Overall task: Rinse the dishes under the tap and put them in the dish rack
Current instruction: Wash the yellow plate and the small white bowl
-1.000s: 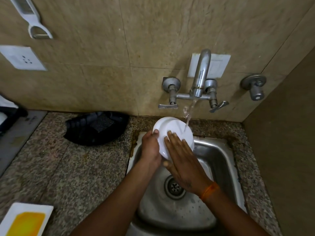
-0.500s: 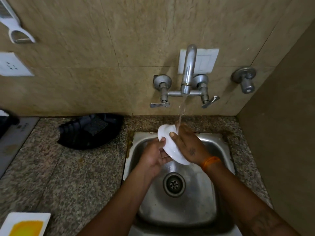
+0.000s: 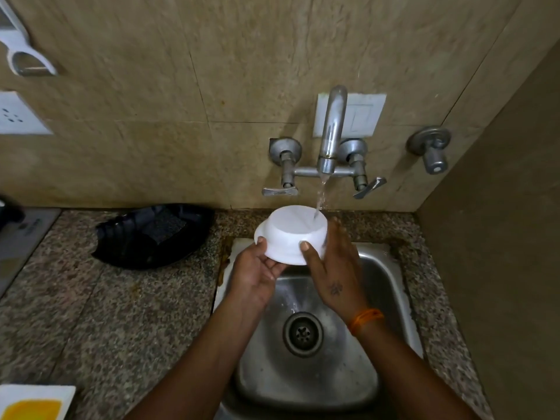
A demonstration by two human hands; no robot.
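You are holding a white bowl (image 3: 292,234) with both hands over the back of the metal sink (image 3: 391,286); the bowl is upside down, its flat bottom facing up and a bit toward you, and its rim pointing down. Your left hand (image 3: 256,275) is under the bowl's left rim; the palm is turned up and the fingers curl a little around the edge, so it holds the bowl from below. Your right hand (image 3: 335,272) grips the right side; the thumb presses on the bowl's near wall and the other fingers wrap round the far side, where you can see only their tips. An orange band (image 3: 365,319) sits on your right wrist.

Water runs down from the tap (image 3: 331,131) on the wall; the stream lands on the right part of the bowl's upturned bottom. The drain (image 3: 303,333) sits in the middle of the sink, below your hands and apart from the bowl.

On the speckled stone counter (image 3: 106,313), left of the sink, lies a black tray (image 3: 151,234) against the wall; it is near the bowl but not touching it. A white and yellow thing (image 3: 33,403) peeks in at the bottom left corner; you cannot tell what it is.
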